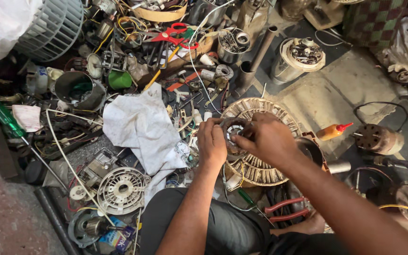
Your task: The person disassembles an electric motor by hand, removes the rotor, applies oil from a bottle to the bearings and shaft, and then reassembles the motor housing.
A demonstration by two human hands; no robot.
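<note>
Right hand (266,139) covers the center of the ribbed stator disc (265,165), so whatever its grip pinches there is hidden. White blower wheel (55,26) is cut off at the frame's top left. Small parts at upper center are too cluttered to identify.

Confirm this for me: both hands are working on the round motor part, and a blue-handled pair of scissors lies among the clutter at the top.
Not quite: the head view shows the scissors have red handles. The rest holds; left hand and right hand are on the round motor part.
</note>
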